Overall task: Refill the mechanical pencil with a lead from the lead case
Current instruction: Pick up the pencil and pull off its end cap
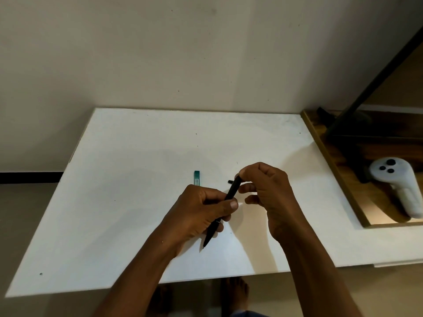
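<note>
A black mechanical pencil [231, 193] slants above the white table [114, 202], tip pointing down toward me. My left hand [201, 211] is wrapped around its middle. My right hand [267, 191] pinches the pencil's upper end between thumb and forefinger. A small black piece [229, 181], maybe the cap, lies on the table just behind the pencil's top. The teal lead case [196, 178] lies flat on the table, just beyond my left hand. Whether a lead is between my right fingers cannot be seen.
A white handheld controller [398, 184] rests on a wooden tray [329, 156] at the table's right side, with a dark pole [375, 74] rising from it. The wall stands right behind the table. Bare feet [235, 291] show under the front edge.
</note>
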